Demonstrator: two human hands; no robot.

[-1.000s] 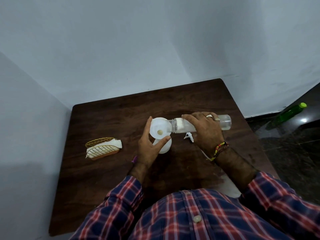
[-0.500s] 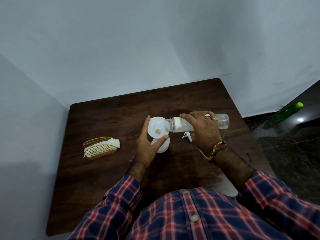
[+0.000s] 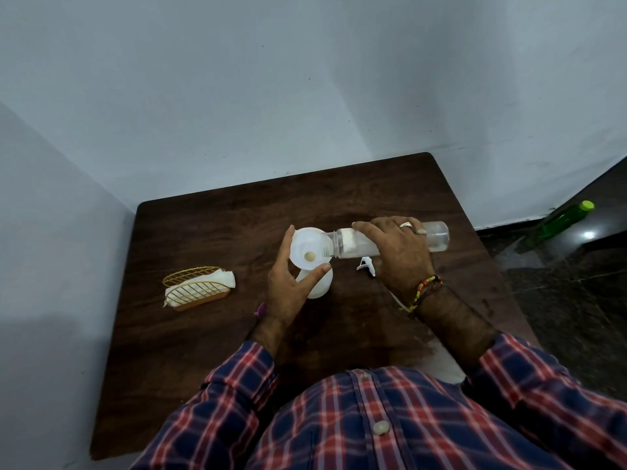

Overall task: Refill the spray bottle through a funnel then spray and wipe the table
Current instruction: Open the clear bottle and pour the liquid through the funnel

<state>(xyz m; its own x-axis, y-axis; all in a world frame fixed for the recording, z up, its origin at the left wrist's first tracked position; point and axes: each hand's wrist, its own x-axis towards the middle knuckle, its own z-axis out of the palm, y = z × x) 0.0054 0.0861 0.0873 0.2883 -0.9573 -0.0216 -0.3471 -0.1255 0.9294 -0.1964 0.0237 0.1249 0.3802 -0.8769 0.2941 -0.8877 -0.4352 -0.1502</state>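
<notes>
A white funnel (image 3: 305,247) sits in the neck of a white spray bottle (image 3: 320,286) standing near the middle of the dark wooden table (image 3: 210,334). My left hand (image 3: 285,293) holds the funnel's rim between thumb and fingers. My right hand (image 3: 400,256) grips a clear plastic bottle (image 3: 437,235) lying almost level, its open mouth inside the funnel. The white spray head (image 3: 366,265) lies on the table just under my right hand. Whether liquid is flowing I cannot tell.
A gold wire holder with white napkins (image 3: 198,288) stands at the left of the table. A white cloth (image 3: 437,364) lies at the near right edge by my shirt. A green bottle (image 3: 559,220) lies on the dark floor to the right. Walls close in behind and on the left.
Both hands keep the same hold and the clear bottle stays tipped into the funnel. Only the view has shifted slightly.
</notes>
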